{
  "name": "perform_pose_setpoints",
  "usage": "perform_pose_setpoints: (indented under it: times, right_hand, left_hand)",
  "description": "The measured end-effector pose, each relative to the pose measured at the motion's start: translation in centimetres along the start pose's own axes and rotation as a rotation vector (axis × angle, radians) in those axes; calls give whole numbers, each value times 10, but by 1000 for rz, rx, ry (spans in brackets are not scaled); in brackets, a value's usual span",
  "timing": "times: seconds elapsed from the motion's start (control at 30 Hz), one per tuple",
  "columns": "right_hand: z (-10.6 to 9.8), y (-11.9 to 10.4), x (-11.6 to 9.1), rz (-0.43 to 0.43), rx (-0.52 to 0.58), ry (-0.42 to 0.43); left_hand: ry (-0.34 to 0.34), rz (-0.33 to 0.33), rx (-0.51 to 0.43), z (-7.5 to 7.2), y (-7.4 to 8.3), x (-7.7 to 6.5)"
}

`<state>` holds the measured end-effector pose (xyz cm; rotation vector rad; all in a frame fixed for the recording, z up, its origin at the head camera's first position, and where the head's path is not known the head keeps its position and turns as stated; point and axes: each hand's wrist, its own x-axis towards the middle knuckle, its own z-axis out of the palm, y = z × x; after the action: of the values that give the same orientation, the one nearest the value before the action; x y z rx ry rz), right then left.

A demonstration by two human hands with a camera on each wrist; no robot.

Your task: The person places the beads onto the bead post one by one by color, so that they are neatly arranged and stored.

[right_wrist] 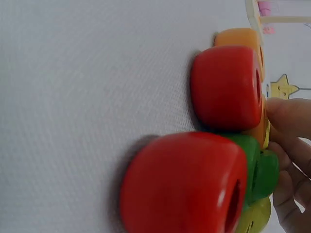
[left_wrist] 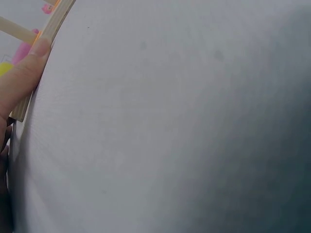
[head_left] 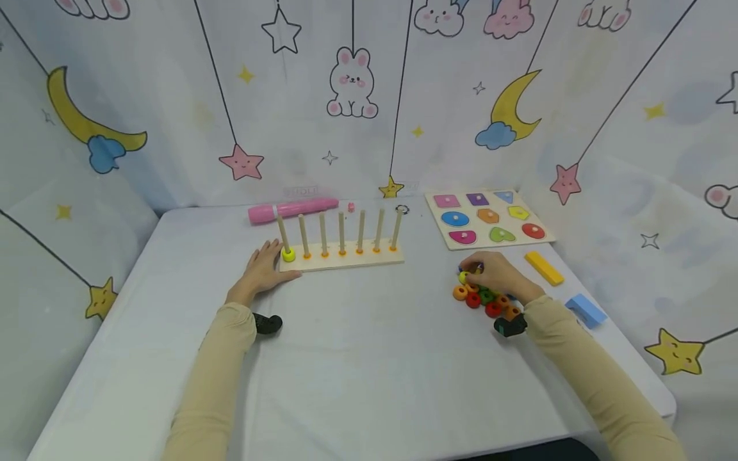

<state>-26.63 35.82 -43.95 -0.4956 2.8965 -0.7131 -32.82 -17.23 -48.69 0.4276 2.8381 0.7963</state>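
Note:
A wooden pegboard (head_left: 346, 259) with several upright pegs stands at the middle back of the table. One yellow bead (head_left: 289, 255) sits at the foot of its leftmost peg. My left hand (head_left: 264, 267) holds the board's left end, its thumb along the front edge; the left wrist view shows the thumb (left_wrist: 25, 77) against the wood. To the right, my right hand (head_left: 497, 274) pinches a yellow bead (head_left: 464, 277) above a cluster of beads. In the cluster are red beads (right_wrist: 226, 87), green beads (right_wrist: 265, 172) and orange beads (head_left: 459, 292). The right palm is hidden.
A shape puzzle board (head_left: 490, 219) lies at the back right. Beside the right arm are a yellow block (head_left: 544, 267) and a blue block (head_left: 585, 311). Behind the pegs lies a pink cylindrical object (head_left: 294, 209), with a small pink piece (head_left: 351, 207) near it.

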Motion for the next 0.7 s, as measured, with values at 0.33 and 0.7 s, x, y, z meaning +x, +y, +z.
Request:
perform_pose_setpoints:
  times: [0.33,0.7]
  right_hand:
    - [2,-6,3,5,-6,-18]
    - [-3,-4,3,-53,-22,30]
  left_hand:
    - [13,7,5,-3,3,-1]
    - [31,17,12,-1,4,-6]
